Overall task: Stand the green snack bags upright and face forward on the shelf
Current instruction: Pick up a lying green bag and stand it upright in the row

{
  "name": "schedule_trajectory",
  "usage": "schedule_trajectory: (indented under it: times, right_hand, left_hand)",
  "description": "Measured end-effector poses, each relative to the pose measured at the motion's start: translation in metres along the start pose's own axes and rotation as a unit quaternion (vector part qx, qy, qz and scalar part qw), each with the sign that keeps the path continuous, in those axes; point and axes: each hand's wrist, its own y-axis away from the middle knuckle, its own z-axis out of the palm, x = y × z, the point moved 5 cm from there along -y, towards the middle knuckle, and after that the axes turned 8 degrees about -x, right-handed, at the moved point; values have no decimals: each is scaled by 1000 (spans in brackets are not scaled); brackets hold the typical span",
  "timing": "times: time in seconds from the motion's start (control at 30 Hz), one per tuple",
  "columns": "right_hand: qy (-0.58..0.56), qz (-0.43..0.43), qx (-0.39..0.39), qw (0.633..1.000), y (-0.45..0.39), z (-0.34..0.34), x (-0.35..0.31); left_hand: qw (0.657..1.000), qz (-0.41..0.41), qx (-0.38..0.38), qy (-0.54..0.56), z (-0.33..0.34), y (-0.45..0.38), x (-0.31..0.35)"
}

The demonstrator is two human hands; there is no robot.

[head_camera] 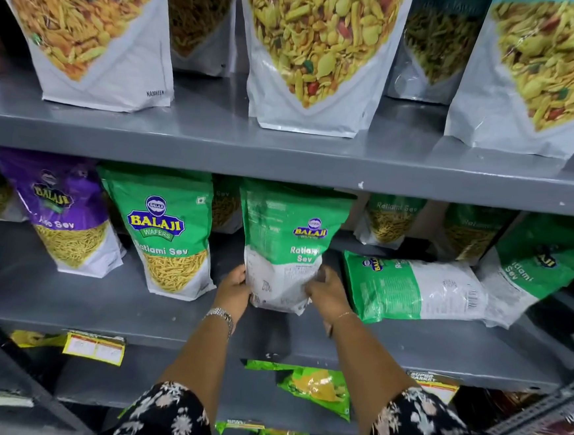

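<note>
A green Ratlami Sev bag (287, 238) stands upright mid-shelf with its printed back side toward me. My left hand (235, 287) grips its lower left edge and my right hand (326, 290) grips its lower right corner. To its left a green bag (168, 228) stands upright, front facing out. To the right another green bag (414, 289) lies flat on its side, back showing. A further green bag (532, 267) leans tilted at the far right. Several more green bags stand in the back row (390, 222).
A purple Aloo Sev bag (69, 210) stands at the left of the grey metal shelf (134, 308). Large white namkeen pouches (312, 54) fill the shelf above. Below, small green packets (320, 388) and yellow price tags (95, 348) sit near the shelf's front edge.
</note>
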Motion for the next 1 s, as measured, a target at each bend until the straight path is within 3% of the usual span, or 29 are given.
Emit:
schedule_trajectory:
  times: [0.2, 0.43, 0.53, 0.8, 1.0]
  right_hand:
    - [86, 16, 45, 995, -20, -23, 13]
    - [134, 5, 75, 988, -13, -32, 16]
    - [149, 7, 98, 984, -11, -33, 15]
    - [105, 26, 108, 988, -20, -44, 19]
    - [26, 29, 148, 988, -27, -37, 22]
  left_hand:
    - [988, -20, 89, -121, -20, -31, -21]
    - [992, -6, 121, -40, -12, -15, -4]
    - [987, 10, 144, -68, -14, -13, -3]
    - [984, 9, 160, -77, -15, -33, -31]
    - [975, 38, 180, -128, -4, 5, -11]
